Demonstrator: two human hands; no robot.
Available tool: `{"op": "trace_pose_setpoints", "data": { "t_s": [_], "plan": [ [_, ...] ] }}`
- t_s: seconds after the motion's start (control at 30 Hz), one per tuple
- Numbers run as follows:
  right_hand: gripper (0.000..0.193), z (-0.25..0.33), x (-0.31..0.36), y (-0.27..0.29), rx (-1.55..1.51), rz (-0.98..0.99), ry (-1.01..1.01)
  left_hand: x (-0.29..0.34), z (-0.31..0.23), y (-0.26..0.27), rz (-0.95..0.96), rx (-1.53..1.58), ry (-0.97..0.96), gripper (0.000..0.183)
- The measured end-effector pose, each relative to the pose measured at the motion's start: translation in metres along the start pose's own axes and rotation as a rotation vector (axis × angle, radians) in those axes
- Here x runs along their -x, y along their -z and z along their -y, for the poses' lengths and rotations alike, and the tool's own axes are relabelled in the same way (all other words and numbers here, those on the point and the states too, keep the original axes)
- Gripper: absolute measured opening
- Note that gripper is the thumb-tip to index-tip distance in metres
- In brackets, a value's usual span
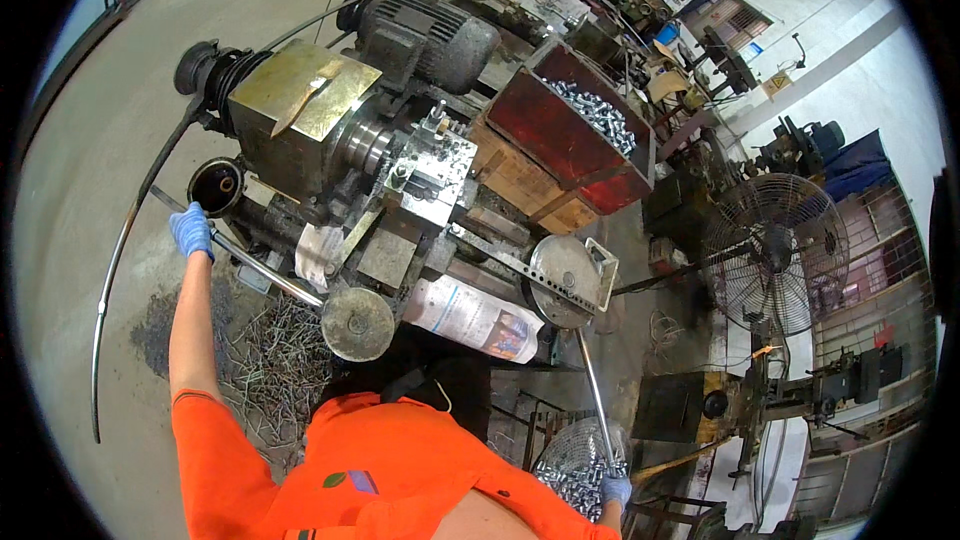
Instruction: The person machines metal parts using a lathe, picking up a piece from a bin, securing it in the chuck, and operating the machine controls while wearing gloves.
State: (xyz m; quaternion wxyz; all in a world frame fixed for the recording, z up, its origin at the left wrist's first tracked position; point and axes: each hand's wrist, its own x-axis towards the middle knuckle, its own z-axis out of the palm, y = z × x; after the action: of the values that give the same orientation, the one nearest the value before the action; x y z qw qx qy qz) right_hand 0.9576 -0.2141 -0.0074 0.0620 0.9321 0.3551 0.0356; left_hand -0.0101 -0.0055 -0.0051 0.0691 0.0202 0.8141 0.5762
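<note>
My left hand [192, 232], in a blue glove, is wrapped around a long metal lever [262, 272] at the left of a greasy machine. Beside that hand is a round dark open cup [215, 187]. At lower right, my right hand [616, 490], also gloved in blue, is at the rim of a wire basket [585, 432] holding many small shiny metal parts [572, 480]. A straight metal rod [594, 380] slants down from the machine and ends by that hand. Whether the right fingers grip the rod or a part is too small to make out.
The machine's spindle [368, 145] and motor [425, 38] stand ahead. A red bin [560, 130] of metal parts sits on wood to their right. Metal scraps [275, 365] litter the floor at left. A large fan [776, 245] stands at right.
</note>
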Motion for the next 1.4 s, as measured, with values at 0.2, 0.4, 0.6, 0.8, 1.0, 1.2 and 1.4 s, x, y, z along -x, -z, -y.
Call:
{"op": "trace_pose_setpoints", "data": {
  "t_s": [0.2,0.4,0.6,0.8,1.0,1.2,1.4],
  "plan": [
    [0.040,0.010,0.008,0.008,0.036,0.072,-0.065,0.006,-0.007,0.007,0.010,0.002,-0.020,0.028],
    [0.040,0.020,0.017,0.024,0.032,0.100,-0.098,0.007,-0.007,0.006,-0.048,-0.016,-0.050,0.027],
    [0.040,0.017,0.019,0.020,0.042,0.114,-0.162,0.001,-0.001,0.003,-0.003,0.016,-0.027,0.026],
    [0.037,0.032,0.034,0.031,0.014,0.059,-0.129,-0.003,0.003,0.000,-0.063,0.031,-0.037,0.026],
    [0.056,0.043,0.040,0.048,0.074,0.156,-0.111,-0.003,0.001,0.001,-0.011,0.061,-0.009,0.026],
    [0.056,0.031,0.037,0.038,0.138,0.202,-0.069,-0.011,0.011,-0.004,0.008,0.133,-0.010,0.025],
    [0.039,0.056,0.060,0.061,0.013,0.039,-0.099,-0.009,0.009,-0.001,0.008,0.137,-0.010,0.025]
  ]
}}
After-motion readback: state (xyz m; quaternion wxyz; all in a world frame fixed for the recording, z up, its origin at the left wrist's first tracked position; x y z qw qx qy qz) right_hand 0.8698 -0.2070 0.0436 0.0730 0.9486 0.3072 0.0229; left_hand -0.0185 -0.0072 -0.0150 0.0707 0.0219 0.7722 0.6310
